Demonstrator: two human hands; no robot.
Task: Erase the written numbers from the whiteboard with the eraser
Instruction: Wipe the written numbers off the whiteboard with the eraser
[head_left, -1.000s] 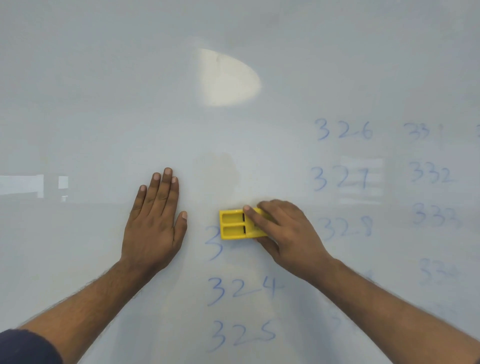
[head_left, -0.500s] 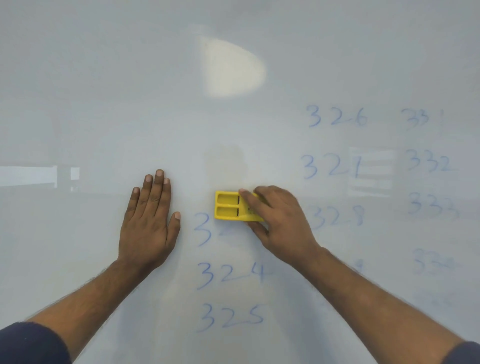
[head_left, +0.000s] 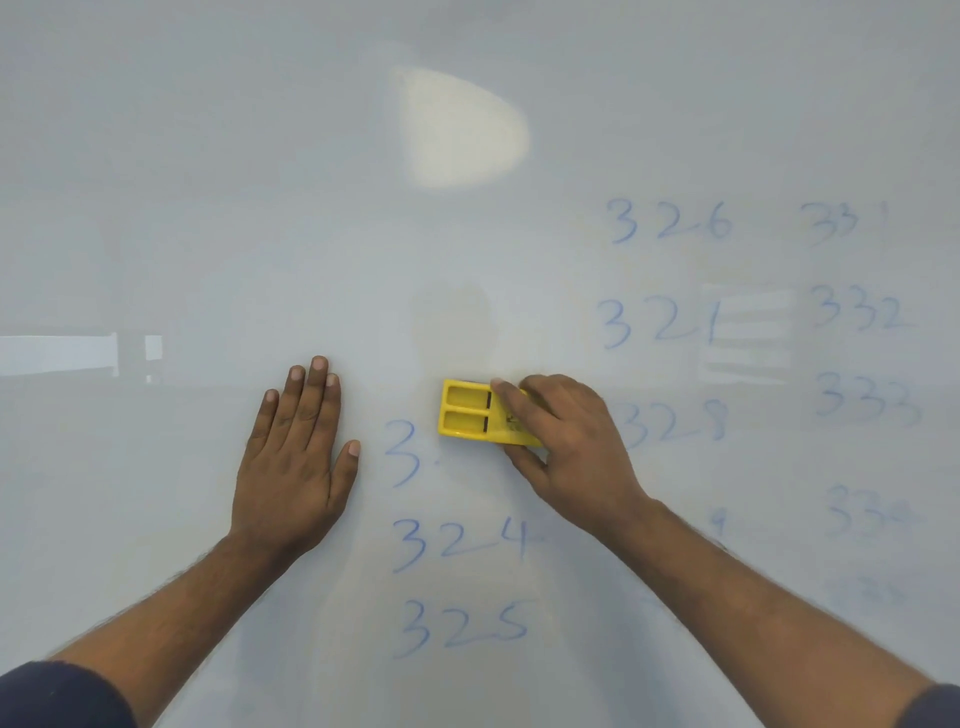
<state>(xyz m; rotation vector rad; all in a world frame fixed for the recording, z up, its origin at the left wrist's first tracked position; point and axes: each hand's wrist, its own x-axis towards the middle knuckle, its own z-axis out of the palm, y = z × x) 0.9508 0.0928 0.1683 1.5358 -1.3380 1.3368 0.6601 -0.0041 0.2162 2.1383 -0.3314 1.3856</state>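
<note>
The whiteboard (head_left: 208, 208) fills the view. My right hand (head_left: 566, 447) presses a yellow eraser (head_left: 467, 413) flat against it. Just left of the eraser a lone blue 3 (head_left: 402, 452) is left of a wiped number. Below it stand 324 (head_left: 460, 543) and 325 (head_left: 462, 626). To the right are 326 (head_left: 670, 223), 321 (head_left: 657, 322) and 328 (head_left: 680, 423), with fainter 331 (head_left: 831, 223), 332 (head_left: 857, 314), 333 (head_left: 865, 402) and smudged numbers lower down. My left hand (head_left: 293, 462) lies flat on the board, fingers together, left of the lone 3.
A bright lamp reflection (head_left: 460, 130) glares on the board above the eraser. Window-like reflections show at the left edge (head_left: 78, 353) and beside 321 (head_left: 748, 332). The board's upper and left areas carry no writing.
The eraser and my right hand have shifted slightly right, away from the lone 3. My left hand stays flat on the board. The view has drifted a little.
</note>
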